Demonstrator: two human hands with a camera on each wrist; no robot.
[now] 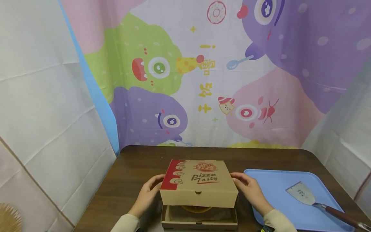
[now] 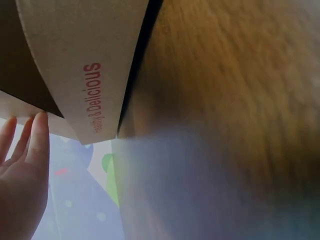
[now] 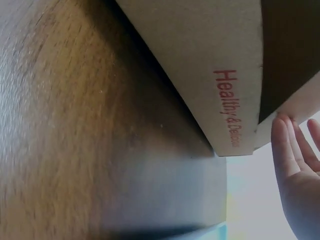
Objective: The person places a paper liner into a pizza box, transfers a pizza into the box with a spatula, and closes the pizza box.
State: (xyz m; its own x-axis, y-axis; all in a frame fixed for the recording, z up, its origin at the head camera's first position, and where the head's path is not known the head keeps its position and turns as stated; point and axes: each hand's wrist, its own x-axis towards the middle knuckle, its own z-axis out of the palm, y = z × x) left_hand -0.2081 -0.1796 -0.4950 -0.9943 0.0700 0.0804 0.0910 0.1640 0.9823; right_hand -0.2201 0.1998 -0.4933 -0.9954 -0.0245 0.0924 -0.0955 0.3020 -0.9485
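Observation:
A brown cardboard pizza box with a red strip stands at the table's front middle, its lid (image 1: 213, 198) partly raised over its base (image 1: 200, 224). In the gap, the edge of a yellowish round thing, perhaps a pizza (image 1: 197, 210), shows on brown paper; the lid hides most of it. My left hand (image 1: 149, 193) touches the lid's left side, and my right hand (image 1: 252, 191) touches its right side. Both wrist views show the left hand (image 2: 22, 170) and right hand (image 3: 300, 172) with fairly straight fingers, fingertips against the lid's side walls.
On the right of the dark wooden table (image 1: 127, 174) lies a blue tray (image 1: 272, 199). A pizza server (image 1: 302, 193) with a metal blade and brown handle rests on it. Behind the table hangs a cartoon-printed curtain (image 1: 197, 129). White fabric walls (image 1: 52, 96) flank the sides.

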